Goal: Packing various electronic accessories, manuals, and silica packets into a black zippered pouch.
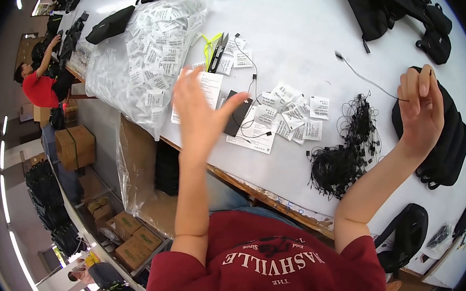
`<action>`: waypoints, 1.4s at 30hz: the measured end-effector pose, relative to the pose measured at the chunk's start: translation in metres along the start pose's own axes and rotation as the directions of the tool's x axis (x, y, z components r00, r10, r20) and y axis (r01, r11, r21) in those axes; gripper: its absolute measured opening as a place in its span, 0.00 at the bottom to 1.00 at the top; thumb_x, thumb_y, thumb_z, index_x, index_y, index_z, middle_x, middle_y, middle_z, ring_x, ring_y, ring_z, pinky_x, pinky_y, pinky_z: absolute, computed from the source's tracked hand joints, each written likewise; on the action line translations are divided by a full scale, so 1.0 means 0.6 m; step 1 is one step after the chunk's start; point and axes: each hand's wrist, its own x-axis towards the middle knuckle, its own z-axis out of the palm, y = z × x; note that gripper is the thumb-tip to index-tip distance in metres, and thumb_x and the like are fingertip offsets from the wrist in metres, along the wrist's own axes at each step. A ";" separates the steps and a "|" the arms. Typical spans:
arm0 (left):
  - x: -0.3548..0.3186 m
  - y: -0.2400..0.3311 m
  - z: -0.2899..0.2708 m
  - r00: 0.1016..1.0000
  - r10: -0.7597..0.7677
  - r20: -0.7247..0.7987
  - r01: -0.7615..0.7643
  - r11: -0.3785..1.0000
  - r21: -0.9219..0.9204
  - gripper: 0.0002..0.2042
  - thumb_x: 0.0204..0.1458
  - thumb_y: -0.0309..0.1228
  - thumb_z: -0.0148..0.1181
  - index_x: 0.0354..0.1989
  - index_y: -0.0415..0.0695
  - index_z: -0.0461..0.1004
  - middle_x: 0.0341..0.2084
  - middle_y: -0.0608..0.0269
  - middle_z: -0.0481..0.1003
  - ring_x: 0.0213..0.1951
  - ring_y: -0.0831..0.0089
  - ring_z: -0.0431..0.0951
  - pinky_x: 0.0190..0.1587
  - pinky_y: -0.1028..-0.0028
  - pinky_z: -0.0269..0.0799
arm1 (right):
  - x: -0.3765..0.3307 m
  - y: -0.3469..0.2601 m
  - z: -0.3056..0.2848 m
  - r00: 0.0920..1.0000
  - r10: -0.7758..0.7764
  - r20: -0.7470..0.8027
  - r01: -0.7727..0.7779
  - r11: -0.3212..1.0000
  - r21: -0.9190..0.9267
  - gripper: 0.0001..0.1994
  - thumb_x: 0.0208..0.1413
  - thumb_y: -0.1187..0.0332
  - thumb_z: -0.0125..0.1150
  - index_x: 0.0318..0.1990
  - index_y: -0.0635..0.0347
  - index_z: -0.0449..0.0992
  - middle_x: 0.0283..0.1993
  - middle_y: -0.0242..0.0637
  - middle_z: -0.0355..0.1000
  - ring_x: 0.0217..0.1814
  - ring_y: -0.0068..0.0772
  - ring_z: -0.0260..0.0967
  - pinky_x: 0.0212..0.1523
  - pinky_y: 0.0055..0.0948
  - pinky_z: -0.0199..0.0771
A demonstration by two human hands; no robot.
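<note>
The right hand [420, 102] is raised above the right part of the white table [299, 21], with the fingers curled and the fingertips pinching one end of a thin black cord [370, 82]. The cord runs from the fingertips to the left and far across the table, ending in a small dark tip that lies on the surface. The hand hangs in front of a black bag [448, 141] at the right edge of the table.

The left hand [200, 112] is held up over the near left part of the table, palm flat, fingers spread and grasping nothing. Just right of its fingertips lies a black card [236, 113] on a sheet of paper [255, 139].

Between the two hands, a scatter of white tags [294, 114] lies on the table. Just right of it, near the table's front edge, sits a tangled pile of black cords [343, 154]. A clear plastic bag [140, 53] full of white tags sits at the far left. Yellow-handled scissors [213, 49] lie just right of that bag.
</note>
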 end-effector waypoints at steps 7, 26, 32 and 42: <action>-0.028 -0.077 0.011 0.978 -0.166 0.124 0.165 0.986 0.022 0.48 0.36 0.47 0.71 0.64 0.41 0.51 0.58 0.42 0.56 0.60 0.47 0.56 0.62 0.52 0.49 | 0.008 -0.001 0.017 0.997 0.036 0.074 -0.022 0.982 -0.190 0.12 0.62 0.65 0.38 0.26 0.57 0.61 0.17 0.27 0.54 0.18 0.14 0.46 0.21 0.14 0.46; 0.091 0.089 0.025 0.988 0.067 0.142 0.014 0.863 -0.505 0.47 0.36 0.39 0.71 0.64 0.37 0.50 0.58 0.41 0.56 0.62 0.51 0.56 0.64 0.59 0.50 | -0.001 -0.008 -0.022 0.997 -0.017 -0.069 0.008 0.993 -0.118 0.12 0.62 0.62 0.42 0.30 0.58 0.66 0.17 0.26 0.56 0.18 0.13 0.48 0.18 0.15 0.46; 0.138 0.158 0.120 0.915 0.256 0.314 -0.213 0.963 -0.164 0.48 0.36 0.44 0.71 0.64 0.38 0.51 0.56 0.41 0.59 0.59 0.49 0.59 0.62 0.57 0.54 | 0.001 -0.012 -0.027 0.992 -0.032 -0.119 0.020 0.995 -0.102 0.13 0.61 0.63 0.46 0.29 0.61 0.71 0.17 0.27 0.61 0.18 0.12 0.55 0.18 0.14 0.51; 0.152 0.283 0.084 0.951 0.258 0.171 0.016 0.510 -0.860 0.24 0.45 0.24 0.63 0.53 0.37 0.66 0.43 0.61 0.64 0.43 0.71 0.68 0.43 0.73 0.71 | 0.000 -0.005 -0.032 0.942 -0.052 -0.332 -0.090 0.913 -0.398 0.11 0.60 0.64 0.53 0.30 0.61 0.75 0.15 0.19 0.56 0.18 0.08 0.49 0.19 0.16 0.47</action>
